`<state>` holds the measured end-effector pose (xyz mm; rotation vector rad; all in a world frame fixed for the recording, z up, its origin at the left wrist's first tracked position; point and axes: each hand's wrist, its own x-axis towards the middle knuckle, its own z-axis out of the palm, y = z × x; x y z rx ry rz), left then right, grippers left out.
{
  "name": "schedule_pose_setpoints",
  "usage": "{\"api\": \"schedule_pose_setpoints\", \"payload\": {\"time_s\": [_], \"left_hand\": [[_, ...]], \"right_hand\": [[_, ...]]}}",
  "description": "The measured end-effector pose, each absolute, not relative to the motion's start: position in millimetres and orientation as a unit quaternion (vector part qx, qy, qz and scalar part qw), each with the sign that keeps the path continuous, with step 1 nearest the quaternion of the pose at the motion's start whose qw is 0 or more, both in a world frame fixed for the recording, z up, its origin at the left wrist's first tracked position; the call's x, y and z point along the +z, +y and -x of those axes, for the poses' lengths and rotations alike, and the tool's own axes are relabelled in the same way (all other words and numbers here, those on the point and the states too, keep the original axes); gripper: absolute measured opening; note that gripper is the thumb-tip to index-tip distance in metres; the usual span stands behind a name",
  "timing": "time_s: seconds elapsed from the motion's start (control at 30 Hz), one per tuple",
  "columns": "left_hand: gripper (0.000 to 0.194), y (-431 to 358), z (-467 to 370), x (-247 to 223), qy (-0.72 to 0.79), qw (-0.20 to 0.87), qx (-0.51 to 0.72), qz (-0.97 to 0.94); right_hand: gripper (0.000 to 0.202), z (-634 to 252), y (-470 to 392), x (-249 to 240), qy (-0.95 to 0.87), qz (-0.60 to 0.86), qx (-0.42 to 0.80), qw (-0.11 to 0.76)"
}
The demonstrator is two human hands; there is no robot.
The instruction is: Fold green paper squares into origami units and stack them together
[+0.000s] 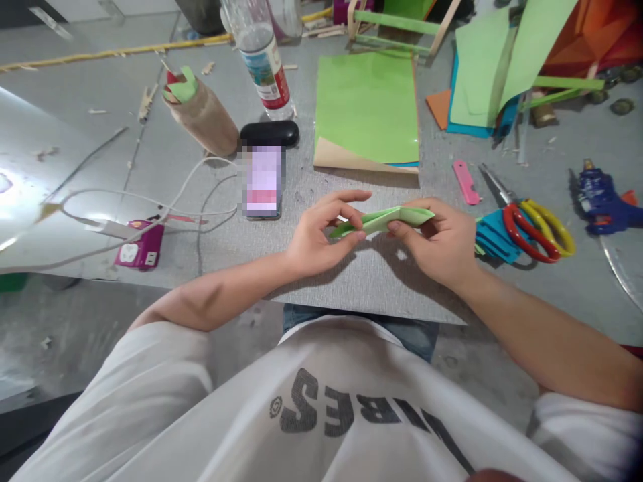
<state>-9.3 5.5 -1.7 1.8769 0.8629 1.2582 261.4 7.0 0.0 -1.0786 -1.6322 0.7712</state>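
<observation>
Between my two hands is a folded piece of light green paper (386,217), raised a little above the grey table (351,284) near its front edge. My left hand (326,234) pinches the paper's left end between thumb and fingers, with one finger stretched out above it. The right end is gripped by my right hand (439,237), its thumb on the near side and its fingers behind. Beyond the hands lies a stack of green sheets (366,110), a brown sheet curling up at its near edge. Right of my right hand, red and yellow scissors (530,227) rest on blue folded paper (495,237).
A phone (264,177), a black case (270,134), a bottle (266,77) and a brown holder (205,120) stand or lie at the left, near a white cable (188,184). A pink cutter (466,181) and blue glue gun (610,201) lie at the right.
</observation>
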Motion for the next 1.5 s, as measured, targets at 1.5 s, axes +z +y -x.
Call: {"api": "schedule_pose_setpoints", "payload": {"time_s": [1.5], "left_hand": [[0.048, 8, 11, 3, 0.311, 0.254, 0.374, -0.836]], "right_hand": [[0.013, -258, 2, 15, -0.737, 0.394, 0.292, 0.465]]}}
